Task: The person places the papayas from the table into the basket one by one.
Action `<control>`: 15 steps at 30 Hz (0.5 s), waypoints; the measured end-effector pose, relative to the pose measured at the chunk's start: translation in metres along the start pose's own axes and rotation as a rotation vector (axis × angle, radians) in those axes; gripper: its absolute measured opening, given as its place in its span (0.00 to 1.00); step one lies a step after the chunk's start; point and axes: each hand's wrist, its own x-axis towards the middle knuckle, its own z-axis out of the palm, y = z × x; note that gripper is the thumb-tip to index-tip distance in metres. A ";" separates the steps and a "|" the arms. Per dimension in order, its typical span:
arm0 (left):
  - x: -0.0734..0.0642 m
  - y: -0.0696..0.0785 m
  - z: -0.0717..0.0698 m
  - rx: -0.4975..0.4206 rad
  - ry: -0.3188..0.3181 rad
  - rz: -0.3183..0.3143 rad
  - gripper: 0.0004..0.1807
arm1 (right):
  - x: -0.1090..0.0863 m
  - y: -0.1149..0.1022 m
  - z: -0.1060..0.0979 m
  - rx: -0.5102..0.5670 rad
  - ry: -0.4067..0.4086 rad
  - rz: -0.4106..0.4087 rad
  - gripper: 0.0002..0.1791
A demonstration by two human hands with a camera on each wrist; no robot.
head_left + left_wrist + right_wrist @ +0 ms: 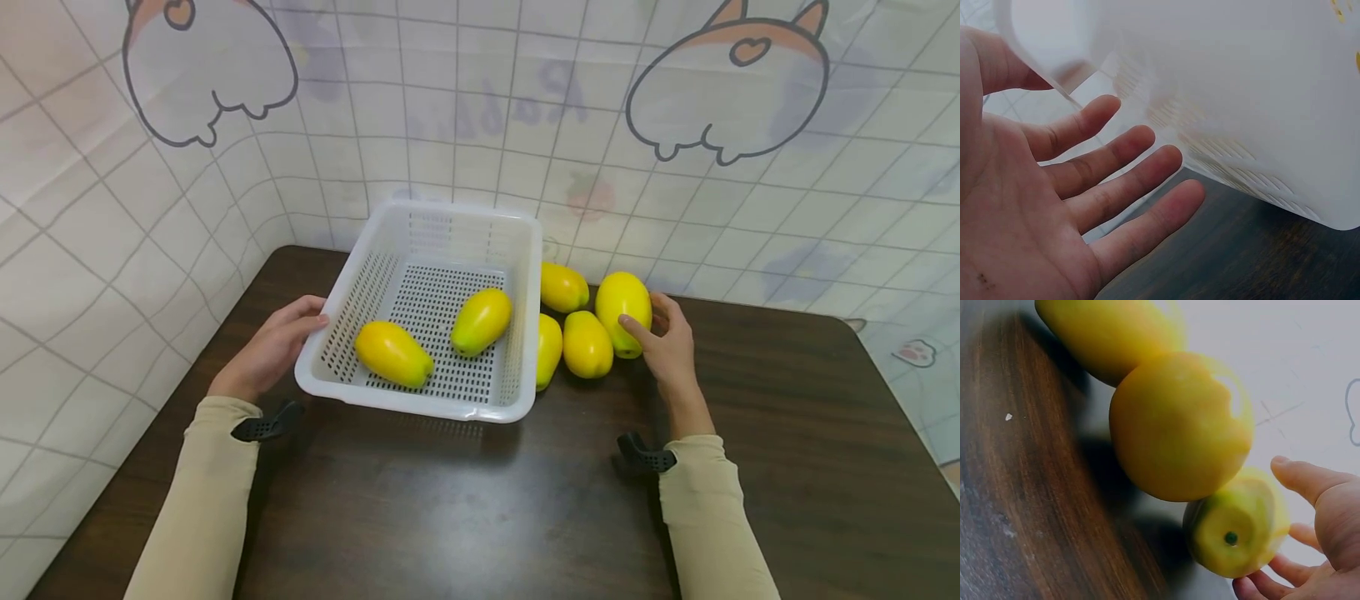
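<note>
Beside the spread right hand (pixel 672 354), a yellow fruit (pixel 621 298) runs front-to-back, stem end facing wristward; the left hand (pixel 273 346) grips a basket (pixel 420 405).

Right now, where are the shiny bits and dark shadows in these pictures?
Head view: pale glare on the dark table, towards the front; left wrist view: the white basket looks hazy; right wrist view: dark shadows beside the yellow fruits, and a bright glint on the middle one.
</note>
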 end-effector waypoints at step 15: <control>-0.001 0.002 0.001 -0.009 0.002 -0.005 0.18 | 0.004 0.001 0.009 -0.021 0.012 0.029 0.45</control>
